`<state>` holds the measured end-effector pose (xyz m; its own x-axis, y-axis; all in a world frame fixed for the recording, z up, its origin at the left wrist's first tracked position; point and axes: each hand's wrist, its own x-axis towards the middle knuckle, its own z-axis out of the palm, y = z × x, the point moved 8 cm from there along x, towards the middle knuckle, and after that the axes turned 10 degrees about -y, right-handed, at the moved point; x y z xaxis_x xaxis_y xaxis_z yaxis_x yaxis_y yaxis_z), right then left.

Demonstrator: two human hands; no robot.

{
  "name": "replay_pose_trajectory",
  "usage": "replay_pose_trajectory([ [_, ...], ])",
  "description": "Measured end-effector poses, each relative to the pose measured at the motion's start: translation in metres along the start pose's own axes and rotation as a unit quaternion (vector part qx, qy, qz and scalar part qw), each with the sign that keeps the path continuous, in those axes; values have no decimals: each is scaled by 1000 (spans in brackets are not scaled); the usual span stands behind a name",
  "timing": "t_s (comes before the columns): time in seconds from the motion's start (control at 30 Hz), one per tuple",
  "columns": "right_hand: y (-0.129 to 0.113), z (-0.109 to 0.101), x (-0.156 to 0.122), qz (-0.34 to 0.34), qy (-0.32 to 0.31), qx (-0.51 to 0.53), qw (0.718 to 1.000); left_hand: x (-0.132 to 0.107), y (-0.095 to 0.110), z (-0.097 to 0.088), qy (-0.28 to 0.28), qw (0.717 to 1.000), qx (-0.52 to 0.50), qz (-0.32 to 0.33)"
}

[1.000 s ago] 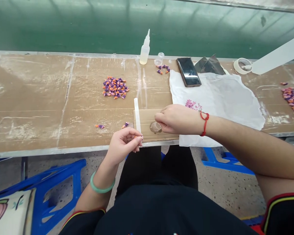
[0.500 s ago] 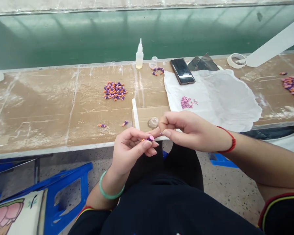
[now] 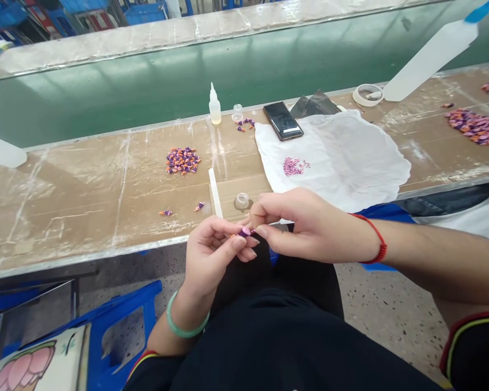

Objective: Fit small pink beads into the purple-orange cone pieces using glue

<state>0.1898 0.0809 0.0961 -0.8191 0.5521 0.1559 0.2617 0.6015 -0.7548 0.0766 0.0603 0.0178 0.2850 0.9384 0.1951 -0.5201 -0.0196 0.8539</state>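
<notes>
The left hand (image 3: 214, 252) and the right hand (image 3: 309, 228) meet low over the edge of the bench, just above the person's lap. Between their fingertips sits a small purple-and-orange piece (image 3: 243, 232). The left hand's thumb and fingers are closed on it, and the right hand's thumb and forefinger pinch in at the same spot (the fingers hide most of it, so its exact shape is hard to tell). A jade bangle (image 3: 187, 320) circles the left wrist, and a red cord (image 3: 375, 245) circles the right.

Just beyond the hands lies a cardboard square (image 3: 232, 190), with a clear cup (image 3: 242, 202) on it and a white strip (image 3: 215, 193) along its left edge. Two loose pieces (image 3: 199, 207) lie to the left of the strip, and a heap of similar pieces (image 3: 183, 161) lies farther back. To the right, a white sheet (image 3: 350, 157) carries a patch of pink beads (image 3: 293, 166), with a phone (image 3: 283, 120) at its far edge. Along the back of the bench (image 3: 65, 217) stand a glue bottle (image 3: 214, 106) and a small jar (image 3: 237, 113). A roll of tape (image 3: 367, 94) and another heap (image 3: 478, 127) lie off to the right.
</notes>
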Motion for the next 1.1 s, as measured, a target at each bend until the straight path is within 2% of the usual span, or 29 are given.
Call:
replay_pose_trajectory([
  [0.47, -2, -3, -6, -3, 23, -19, 1000, 4, 5, 6, -3, 998, 55, 28],
  [0.9, -3, -3, -8, -6, 18, -35, 999, 4, 2, 10, -14, 999, 26, 36],
  [1.1, -5, 0, -9, -5, 7, -64, 998, 2, 2, 9, 15, 998, 30, 49],
])
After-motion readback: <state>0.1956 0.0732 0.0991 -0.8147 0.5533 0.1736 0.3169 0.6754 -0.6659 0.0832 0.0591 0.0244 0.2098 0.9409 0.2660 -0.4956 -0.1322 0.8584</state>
